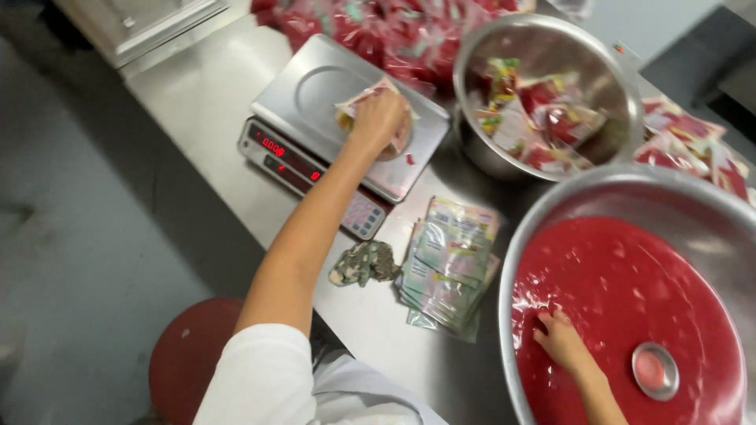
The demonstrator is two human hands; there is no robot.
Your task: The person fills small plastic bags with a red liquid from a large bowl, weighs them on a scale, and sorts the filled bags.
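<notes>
On the scale pan, left hand closed around a filled pouch — weighing; right hand spread flat in red paste beside it — top-up likely needs a small scoop

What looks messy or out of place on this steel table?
A crumpled, stained rag lies on the table beside the stack of empty pouches, and a small red fleck sits on the scale near the left hand. Otherwise nothing stands out.
</notes>
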